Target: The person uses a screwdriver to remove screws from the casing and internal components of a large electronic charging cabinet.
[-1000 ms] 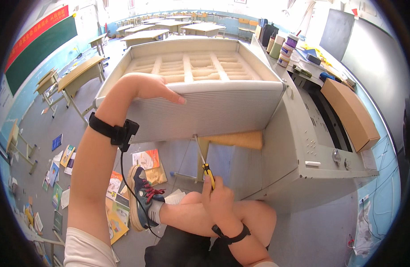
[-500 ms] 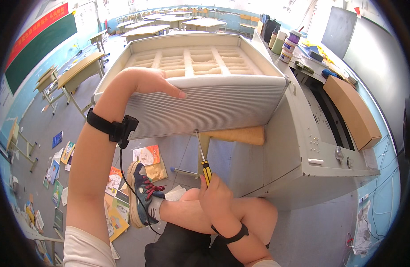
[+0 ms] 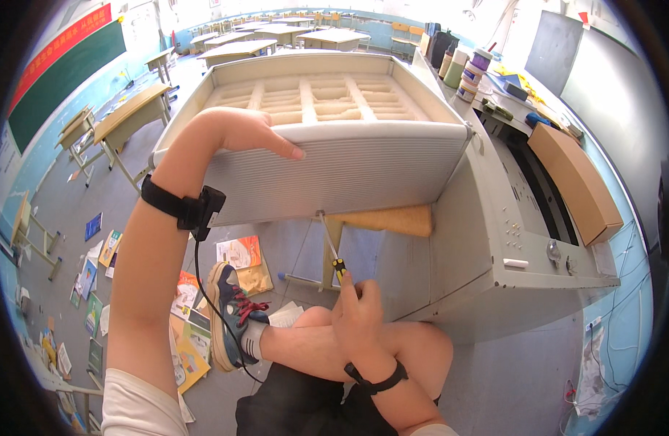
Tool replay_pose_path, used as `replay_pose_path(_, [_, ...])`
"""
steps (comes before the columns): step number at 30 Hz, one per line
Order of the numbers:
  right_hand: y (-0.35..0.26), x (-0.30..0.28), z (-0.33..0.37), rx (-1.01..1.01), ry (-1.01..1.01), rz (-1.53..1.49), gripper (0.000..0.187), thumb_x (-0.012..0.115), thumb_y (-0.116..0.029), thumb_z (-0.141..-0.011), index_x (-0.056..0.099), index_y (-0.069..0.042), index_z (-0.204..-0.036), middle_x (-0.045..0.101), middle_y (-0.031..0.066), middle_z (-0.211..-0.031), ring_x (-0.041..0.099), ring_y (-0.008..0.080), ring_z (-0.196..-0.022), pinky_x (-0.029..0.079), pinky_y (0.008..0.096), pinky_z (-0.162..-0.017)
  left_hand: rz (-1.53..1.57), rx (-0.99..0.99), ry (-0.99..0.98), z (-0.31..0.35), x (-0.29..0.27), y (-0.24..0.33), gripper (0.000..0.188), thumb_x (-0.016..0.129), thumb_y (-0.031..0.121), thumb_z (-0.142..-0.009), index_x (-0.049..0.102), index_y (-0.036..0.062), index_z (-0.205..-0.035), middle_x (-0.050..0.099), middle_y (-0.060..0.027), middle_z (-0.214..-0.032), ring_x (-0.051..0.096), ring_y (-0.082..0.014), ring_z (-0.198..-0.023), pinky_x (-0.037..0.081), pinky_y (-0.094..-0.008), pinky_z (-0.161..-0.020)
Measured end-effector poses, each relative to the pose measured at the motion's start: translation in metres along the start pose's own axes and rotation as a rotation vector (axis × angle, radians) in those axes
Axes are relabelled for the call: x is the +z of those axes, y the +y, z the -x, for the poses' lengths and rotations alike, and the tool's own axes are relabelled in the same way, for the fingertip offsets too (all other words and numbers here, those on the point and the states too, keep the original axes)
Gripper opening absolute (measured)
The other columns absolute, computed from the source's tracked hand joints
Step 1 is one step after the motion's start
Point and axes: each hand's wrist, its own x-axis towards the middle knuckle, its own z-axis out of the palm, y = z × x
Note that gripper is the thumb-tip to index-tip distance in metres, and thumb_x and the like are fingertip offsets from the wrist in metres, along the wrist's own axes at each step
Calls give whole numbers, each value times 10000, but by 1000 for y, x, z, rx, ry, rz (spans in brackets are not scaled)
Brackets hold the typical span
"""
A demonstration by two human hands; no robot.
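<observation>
Gripped in right hand (image 3: pixel 358 311): screwdriver (image 3: pixel 339 267), tip up, long axis leaning left.

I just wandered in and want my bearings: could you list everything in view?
Shallow box: 1, pale grey, front centre
Screwdriver: 1, yellow and black, tip at the box's lower edge
Cabinet: 1, grey, right
Carton: 1, brown, on the cabinet
Tubs: several, white and purple, back right
Desks: many, tan tops, left and back
Chalkboard: 1, green, left wall
Banner: 1, red, above it
Books and papers: many, mixed, floor
Shoe: 1, blue, below the box
Straps: 2, black, one per arm
Left hand: 1, bare, over the box's near rim
Right hand: 1, bare, around the screwdriver's handle
</observation>
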Motion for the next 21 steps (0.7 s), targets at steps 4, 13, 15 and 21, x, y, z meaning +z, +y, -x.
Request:
replay_pose_path(4, [4,0,-3,20,-5,-52,140,635,-115,-921,625,-5,-1006,542,153,-833,579,360,-718,483,454,-574,-2,6,8,3,1,-1,961,761,661,-649,618,-77,-1249,621,-291,-1225,599,-359,-1152,442,-376,-975])
replay_pose_path(13, [4,-3,-5,412,-213,-482,368,534,-155,-986,453,19,-1299,641,220,-802,630,402,-704,505,473,-628,-55,61,72,2,5,-5,962,742,683,-652,637,-84,-1222,641,-305,-1181,641,-371,-1079,481,-387,-931])
replay_pose_path(15, [-3,-5,-7,350,-135,-382,341,577,-113,-958,499,17,-1264,634,197,-803,632,370,-703,514,442,-614,-29,125,89,0,7,-9,917,742,672,-663,662,-64,-1204,653,-295,-1165,644,-361,-1082,482,-368,-929])
replay_pose_path(21, [0,0,-8,-237,162,116,277,717,-17,-841,622,-5,-1101,679,183,-975,632,300,-697,521,374,-579,-73,144,94,-1,6,-5,958,743,680,-655,642,-103,-1198,640,-320,-1167,646,-363,-1084,484,-362,-921])
